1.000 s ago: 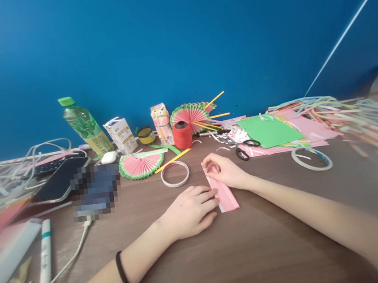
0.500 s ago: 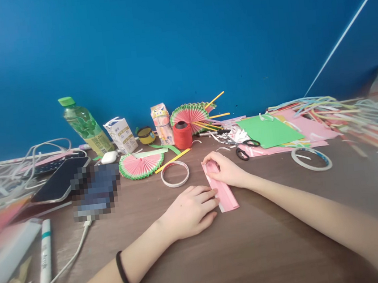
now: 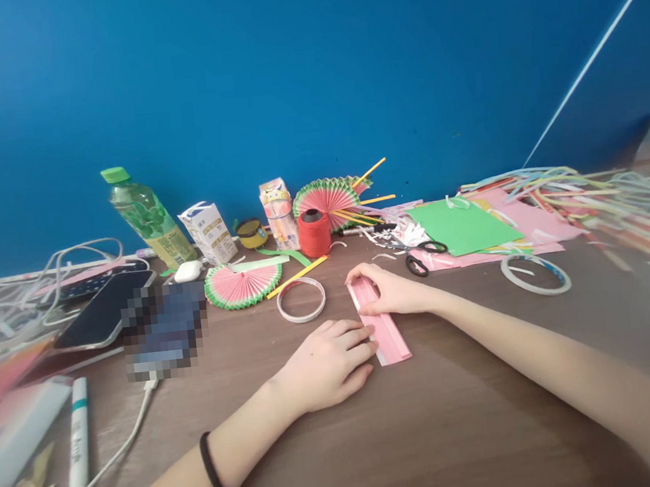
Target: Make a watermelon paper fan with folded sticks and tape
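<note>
A narrow folded pink paper strip (image 3: 384, 332) lies on the brown table (image 3: 438, 433) in front of me. My left hand (image 3: 326, 363) rests flat beside its near end, fingers stretched out and pressing on its left edge. My right hand (image 3: 391, 291) is at the strip's far end, fingers curled and pinching the paper there. A black band is on my left wrist.
Behind lie a tape ring (image 3: 301, 299), watermelon paper fans (image 3: 242, 283), a red thread spool (image 3: 314, 233), scissors (image 3: 422, 256), a green bottle (image 3: 148, 215), cartons, and green and pink sheets (image 3: 462, 225). Phones (image 3: 103, 309), cables and a marker (image 3: 78, 436) are at left. Another tape ring (image 3: 536, 273) is right.
My right hand has shifted slightly toward the far end of the pink strip, uncovering more of the paper. My left hand has not moved.
</note>
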`<state>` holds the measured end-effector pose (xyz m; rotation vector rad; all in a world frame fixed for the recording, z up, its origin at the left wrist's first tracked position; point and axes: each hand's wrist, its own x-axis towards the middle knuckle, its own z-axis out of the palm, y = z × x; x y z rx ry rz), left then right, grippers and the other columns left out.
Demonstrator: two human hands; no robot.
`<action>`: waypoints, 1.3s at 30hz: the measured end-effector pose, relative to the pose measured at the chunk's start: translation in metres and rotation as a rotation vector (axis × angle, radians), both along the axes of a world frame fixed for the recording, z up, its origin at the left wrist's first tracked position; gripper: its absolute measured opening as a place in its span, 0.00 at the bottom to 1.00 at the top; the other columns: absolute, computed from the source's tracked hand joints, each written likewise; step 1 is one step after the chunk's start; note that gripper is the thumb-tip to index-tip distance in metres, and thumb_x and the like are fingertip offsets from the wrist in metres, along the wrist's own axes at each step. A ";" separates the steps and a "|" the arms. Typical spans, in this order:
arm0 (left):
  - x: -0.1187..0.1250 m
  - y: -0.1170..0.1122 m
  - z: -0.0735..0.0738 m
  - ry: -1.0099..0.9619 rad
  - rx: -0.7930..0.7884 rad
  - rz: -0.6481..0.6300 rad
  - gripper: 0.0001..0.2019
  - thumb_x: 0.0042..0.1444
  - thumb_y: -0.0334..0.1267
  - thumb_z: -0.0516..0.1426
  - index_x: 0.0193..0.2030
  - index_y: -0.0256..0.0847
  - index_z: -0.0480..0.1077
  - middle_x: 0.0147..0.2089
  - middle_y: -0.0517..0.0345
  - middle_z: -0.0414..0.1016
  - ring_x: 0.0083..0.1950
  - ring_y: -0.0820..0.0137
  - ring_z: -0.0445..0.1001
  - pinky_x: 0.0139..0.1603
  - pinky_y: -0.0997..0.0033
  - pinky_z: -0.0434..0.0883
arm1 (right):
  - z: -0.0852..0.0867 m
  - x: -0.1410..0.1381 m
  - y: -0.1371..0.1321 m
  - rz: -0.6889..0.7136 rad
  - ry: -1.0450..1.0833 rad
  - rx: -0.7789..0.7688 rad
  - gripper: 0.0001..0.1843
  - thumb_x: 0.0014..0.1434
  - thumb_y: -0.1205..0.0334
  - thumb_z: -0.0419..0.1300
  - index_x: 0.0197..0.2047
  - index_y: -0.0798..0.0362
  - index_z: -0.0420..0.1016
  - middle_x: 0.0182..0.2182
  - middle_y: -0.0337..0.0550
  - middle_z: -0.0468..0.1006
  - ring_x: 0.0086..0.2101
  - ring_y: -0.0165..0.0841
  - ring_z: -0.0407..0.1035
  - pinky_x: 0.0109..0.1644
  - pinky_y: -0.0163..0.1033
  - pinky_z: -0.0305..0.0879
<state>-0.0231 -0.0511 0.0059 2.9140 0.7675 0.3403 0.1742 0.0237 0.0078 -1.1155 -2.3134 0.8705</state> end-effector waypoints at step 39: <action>0.000 0.001 -0.001 -0.044 -0.010 -0.014 0.14 0.57 0.36 0.48 0.50 0.41 0.67 0.56 0.52 0.67 0.56 0.63 0.64 0.54 0.61 0.64 | -0.024 -0.015 0.008 -0.214 0.127 0.206 0.11 0.51 0.69 0.57 0.40 0.51 0.70 0.38 0.42 0.69 0.42 0.35 0.64 0.49 0.43 0.58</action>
